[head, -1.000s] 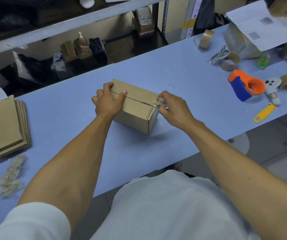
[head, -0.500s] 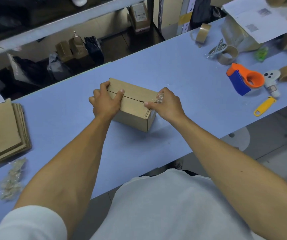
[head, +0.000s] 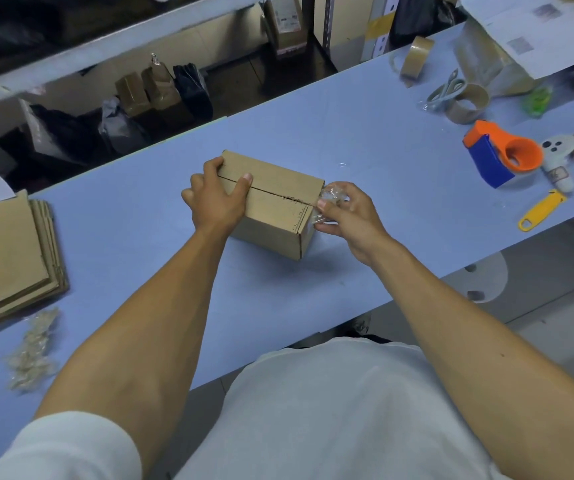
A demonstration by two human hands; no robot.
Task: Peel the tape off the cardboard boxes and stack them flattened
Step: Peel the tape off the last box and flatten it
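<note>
Far left on the blue surface (head: 348, 126): stack of flattened boxes (head: 5, 258), w/ a wad of peeled tape (head: 31, 351) just near of it.

Centre: 1 small cardboard box (head: 271, 202) sits upright on the surface, top flaps closed, seam running left-right. Left hand (head: 216, 199) grips the box's left end, thumb curled onto the top by the seam, fingers wrapped over the far-left edge. It's bracing the box.

Right hand (head: 348, 213) is just off the box's right end, thumb & fingers pinching a crumpled strip of clear tape (head: 330, 199). Tape looks lifted off the top seam; the tail seems attached on the right end face, though glare makes that hard to confirm.

Handling, as a guess: box is light & prob. empty, so it'll slide or lift unless held down. Corrugated walls are stiff but dent under a hard squeeze, so best held at edges/corners as the left hand does. Tape is thin, sticky, stretchy, tears if yanked; pinch close to where it meets the cardboard & pull low along the face.

Right side, well apart from the hands: scissors (head: 446, 90), tape rolls, orange-blue tape dispenser (head: 500, 154), yellow box cutter (head: 542, 211).
</note>
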